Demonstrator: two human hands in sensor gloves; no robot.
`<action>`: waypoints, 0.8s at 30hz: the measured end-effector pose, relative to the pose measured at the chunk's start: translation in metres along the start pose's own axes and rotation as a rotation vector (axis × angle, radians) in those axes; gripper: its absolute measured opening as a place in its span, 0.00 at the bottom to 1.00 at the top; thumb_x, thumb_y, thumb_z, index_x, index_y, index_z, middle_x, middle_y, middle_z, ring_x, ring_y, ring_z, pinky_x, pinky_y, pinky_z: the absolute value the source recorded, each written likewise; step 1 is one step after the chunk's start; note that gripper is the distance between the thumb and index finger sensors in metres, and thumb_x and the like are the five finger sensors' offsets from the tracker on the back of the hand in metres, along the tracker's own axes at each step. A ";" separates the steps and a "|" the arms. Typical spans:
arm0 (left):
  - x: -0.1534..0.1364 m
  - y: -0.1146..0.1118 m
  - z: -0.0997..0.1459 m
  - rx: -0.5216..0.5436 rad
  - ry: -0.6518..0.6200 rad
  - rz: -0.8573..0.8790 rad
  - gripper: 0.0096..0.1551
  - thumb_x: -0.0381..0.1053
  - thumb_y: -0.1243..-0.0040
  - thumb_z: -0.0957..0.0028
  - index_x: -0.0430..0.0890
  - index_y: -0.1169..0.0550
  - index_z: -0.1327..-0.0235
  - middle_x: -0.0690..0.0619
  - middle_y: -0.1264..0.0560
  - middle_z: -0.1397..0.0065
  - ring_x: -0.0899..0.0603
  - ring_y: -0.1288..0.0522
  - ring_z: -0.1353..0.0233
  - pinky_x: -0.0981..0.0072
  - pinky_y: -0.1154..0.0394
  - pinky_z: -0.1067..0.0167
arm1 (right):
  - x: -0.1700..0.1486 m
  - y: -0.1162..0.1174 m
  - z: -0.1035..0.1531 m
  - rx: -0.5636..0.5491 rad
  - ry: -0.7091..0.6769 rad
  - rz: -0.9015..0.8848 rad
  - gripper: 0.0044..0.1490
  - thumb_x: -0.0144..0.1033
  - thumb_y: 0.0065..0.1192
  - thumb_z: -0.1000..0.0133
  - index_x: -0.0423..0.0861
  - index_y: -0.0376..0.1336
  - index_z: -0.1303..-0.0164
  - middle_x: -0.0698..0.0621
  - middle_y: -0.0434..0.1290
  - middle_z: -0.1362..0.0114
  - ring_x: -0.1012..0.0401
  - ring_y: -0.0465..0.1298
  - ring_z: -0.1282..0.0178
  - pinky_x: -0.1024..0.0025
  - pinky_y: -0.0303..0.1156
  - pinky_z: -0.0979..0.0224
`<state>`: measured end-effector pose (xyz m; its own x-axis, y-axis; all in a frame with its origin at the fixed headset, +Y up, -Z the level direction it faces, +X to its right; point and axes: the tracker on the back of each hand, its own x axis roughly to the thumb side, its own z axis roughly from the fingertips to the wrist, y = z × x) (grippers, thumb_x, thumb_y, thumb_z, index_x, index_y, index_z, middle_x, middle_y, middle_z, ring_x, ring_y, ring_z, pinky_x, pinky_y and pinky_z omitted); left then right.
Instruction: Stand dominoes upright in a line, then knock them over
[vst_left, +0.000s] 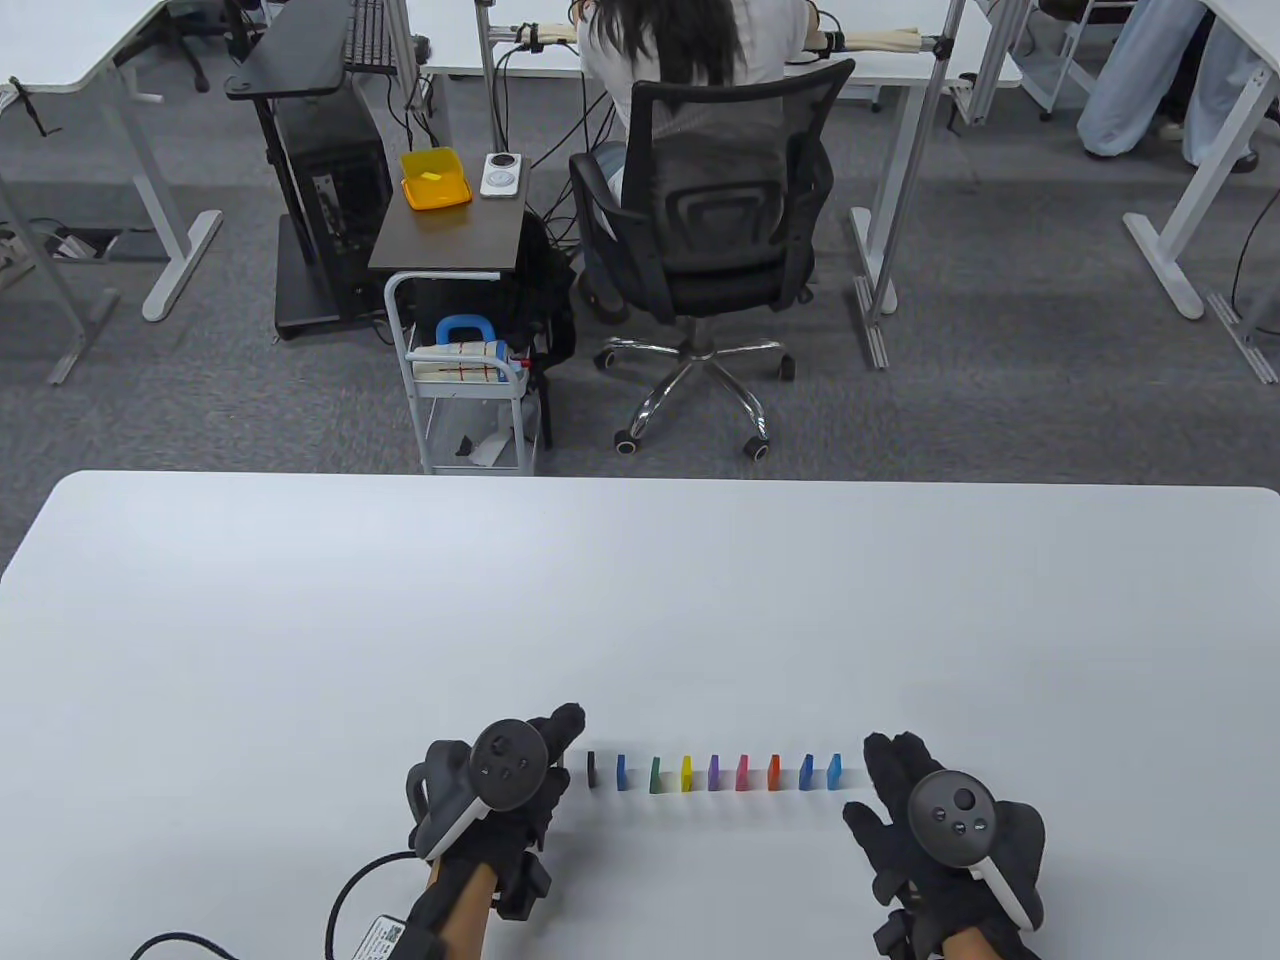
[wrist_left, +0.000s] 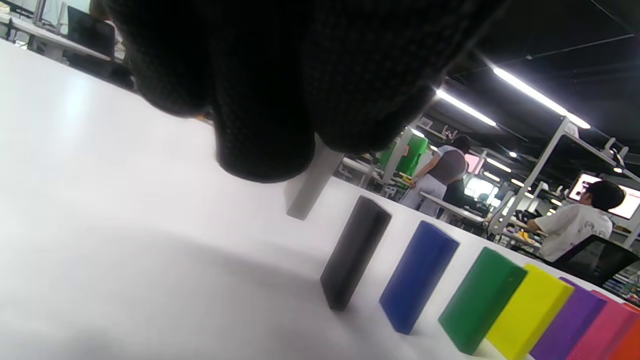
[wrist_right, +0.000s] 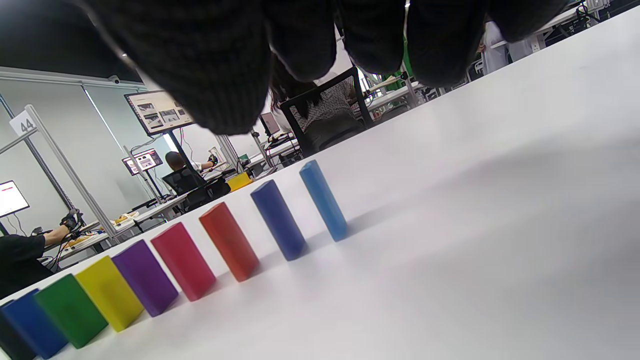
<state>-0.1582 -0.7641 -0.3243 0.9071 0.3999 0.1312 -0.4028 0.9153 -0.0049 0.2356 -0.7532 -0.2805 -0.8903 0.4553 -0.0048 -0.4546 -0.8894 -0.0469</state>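
Observation:
Several coloured dominoes stand upright in a row on the white table (vst_left: 300, 650), from a black domino (vst_left: 591, 769) (wrist_left: 356, 252) at the left to a light blue domino (vst_left: 835, 771) (wrist_right: 324, 200) at the right. My left hand (vst_left: 565, 730) is just left of the black one. Its fingertips (wrist_left: 265, 145) hold a white domino (wrist_left: 312, 182), tilted, with its lower end close to the table beside the black domino. My right hand (vst_left: 885, 770) rests just right of the light blue domino, fingers relaxed and holding nothing.
Beyond the table's far edge stand a small cart (vst_left: 470, 400) and an office chair (vst_left: 710, 250) with a person seated at another desk. The table's far half carries no objects.

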 end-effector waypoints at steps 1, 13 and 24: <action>-0.003 -0.003 -0.002 -0.020 0.013 0.015 0.38 0.46 0.22 0.62 0.61 0.26 0.36 0.59 0.16 0.35 0.49 0.09 0.46 0.53 0.17 0.37 | 0.000 0.000 0.000 0.000 0.000 0.000 0.47 0.50 0.70 0.53 0.46 0.60 0.24 0.37 0.59 0.20 0.36 0.67 0.25 0.34 0.60 0.25; -0.009 -0.024 -0.011 -0.094 0.047 0.049 0.40 0.44 0.25 0.59 0.62 0.31 0.33 0.57 0.19 0.32 0.45 0.10 0.42 0.50 0.19 0.34 | 0.000 0.000 0.000 0.004 0.001 -0.001 0.46 0.50 0.70 0.53 0.46 0.61 0.24 0.37 0.59 0.19 0.36 0.67 0.25 0.34 0.60 0.25; -0.003 -0.026 -0.012 -0.121 0.042 0.032 0.38 0.44 0.28 0.57 0.62 0.31 0.33 0.57 0.20 0.30 0.45 0.11 0.41 0.48 0.19 0.33 | 0.001 -0.001 0.000 0.004 -0.008 -0.006 0.46 0.51 0.69 0.53 0.46 0.61 0.24 0.38 0.60 0.19 0.36 0.67 0.25 0.34 0.60 0.25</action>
<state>-0.1486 -0.7884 -0.3366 0.8993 0.4285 0.0877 -0.4163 0.9001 -0.1285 0.2354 -0.7525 -0.2804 -0.8877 0.4604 0.0031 -0.4601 -0.8868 -0.0432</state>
